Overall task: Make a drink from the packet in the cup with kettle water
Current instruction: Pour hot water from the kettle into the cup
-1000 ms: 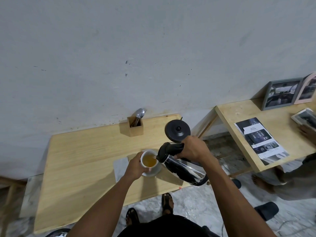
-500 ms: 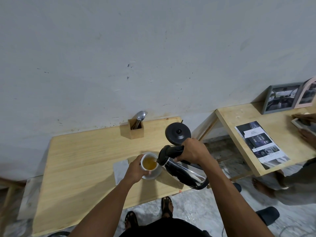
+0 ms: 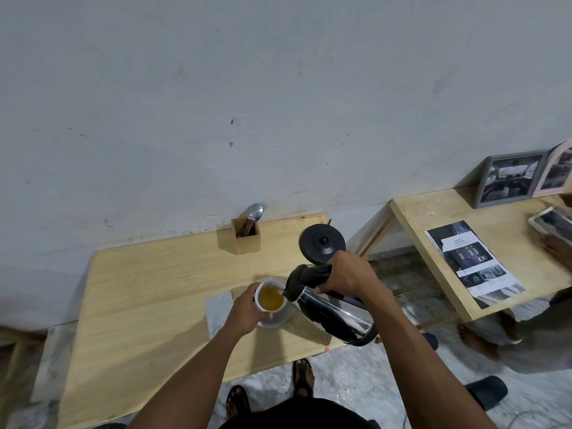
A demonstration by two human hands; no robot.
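A white cup [image 3: 263,305] holding amber liquid sits on a white saucer [image 3: 280,319] near the front right of the wooden table [image 3: 148,292]. My left hand [image 3: 246,312] grips the cup's left side. My right hand [image 3: 348,272] holds the black handle of a shiny steel kettle [image 3: 332,312], tilted left with its spout at the cup's right rim. A pale flat packet [image 3: 218,308] lies on the table just left of the cup, partly under my left wrist.
The black kettle base [image 3: 322,244] stands behind the kettle. A wooden box with a spoon and fork [image 3: 246,235] is by the wall. A second table [image 3: 501,243] on the right bears a leaflet, framed pictures and another person's hand.
The kettle stays tilted at the cup and the liquid level has risen a little. Both hands hold their places; only the view has shifted slightly.
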